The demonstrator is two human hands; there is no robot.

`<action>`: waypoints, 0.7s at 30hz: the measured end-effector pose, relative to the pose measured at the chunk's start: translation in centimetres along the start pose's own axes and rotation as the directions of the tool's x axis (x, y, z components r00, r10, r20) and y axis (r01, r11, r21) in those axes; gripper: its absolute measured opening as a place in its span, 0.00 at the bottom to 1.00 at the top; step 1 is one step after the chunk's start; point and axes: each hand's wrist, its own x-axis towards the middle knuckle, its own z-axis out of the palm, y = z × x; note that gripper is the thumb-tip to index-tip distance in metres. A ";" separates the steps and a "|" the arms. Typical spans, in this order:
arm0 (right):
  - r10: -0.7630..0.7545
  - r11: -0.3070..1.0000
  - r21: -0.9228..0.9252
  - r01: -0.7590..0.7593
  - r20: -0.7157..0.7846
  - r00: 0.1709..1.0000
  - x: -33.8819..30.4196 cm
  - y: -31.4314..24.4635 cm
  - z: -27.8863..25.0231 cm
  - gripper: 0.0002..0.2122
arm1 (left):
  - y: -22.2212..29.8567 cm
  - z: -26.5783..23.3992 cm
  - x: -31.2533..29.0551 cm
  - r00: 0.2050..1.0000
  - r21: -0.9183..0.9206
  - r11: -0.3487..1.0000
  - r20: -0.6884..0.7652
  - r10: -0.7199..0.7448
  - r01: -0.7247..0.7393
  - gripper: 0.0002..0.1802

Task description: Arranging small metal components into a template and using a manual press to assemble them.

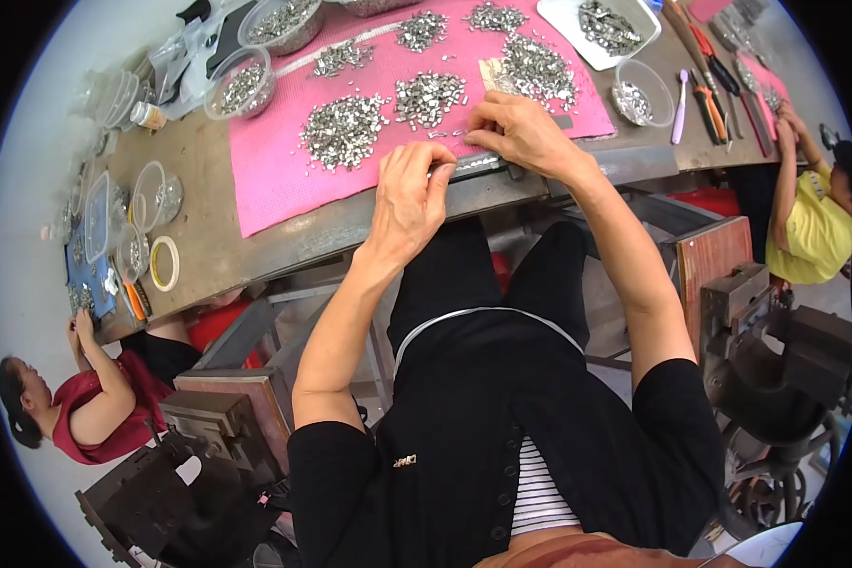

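The worktop (208,213) crosses the upper part of the frame and carries a pink mat (275,194) with heaps of small metal parts. The left hand (407,194), at upper centre, rests at the left end of a dark bar (478,167) on the worktop's front edge; its fingers bend down toward the thumb. Its grip appears narrow, but whether it closes on anything cannot be told. The right hand (523,134), just right of it, is over the mat's lower edge, thumb and fingertips close together; its grip is narrow, and whether a part is pinched there cannot be told. The bar lies between and below the hands, with a row of shiny pieces along it. A few loose parts lie on the mat between the hands. The nearest heaps are a left heap (343,131), a middle heap (429,99) and a right heap (540,71), the last above the right hand. A clear tub (214,107) of parts stands at upper left; a white tray (566,26), a purple brush (680,106) and orange-handled pliers (708,115) are at upper right.
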 end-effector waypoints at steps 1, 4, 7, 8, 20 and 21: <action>0.001 1.000 0.000 -0.001 0.000 1.000 0.1 0.0 0.0 0.07 | 0.0 0.1 0.0 1.000 0.019 1.000 -0.012 0.015 -0.015 0.06; -0.006 1.000 -0.021 0.006 0.001 1.000 0.2 -0.1 0.1 0.07 | -0.3 0.6 0.1 0.997 0.083 0.994 -0.030 0.068 -0.065 0.06; -0.022 0.997 -0.078 0.018 -0.048 0.999 -0.1 0.0 0.1 0.08 | -0.1 0.8 0.0 0.994 0.112 0.988 -0.027 0.108 -0.104 0.07; 0.003 0.995 -0.097 -0.008 -0.053 0.999 -0.2 -0.1 0.1 0.07 | -0.1 0.9 0.0 0.994 0.111 0.988 -0.026 0.108 -0.105 0.07; -0.035 0.999 0.042 0.034 0.037 0.999 -0.2 0.4 -0.6 0.07 | 0.7 1.4 -0.7 0.979 0.313 0.936 -0.064 0.192 -0.163 0.10; -0.021 0.998 0.057 0.018 0.056 0.998 -0.1 0.4 -0.6 0.07 | 0.3 1.3 -0.9 0.976 0.332 0.927 -0.072 0.208 -0.173 0.12</action>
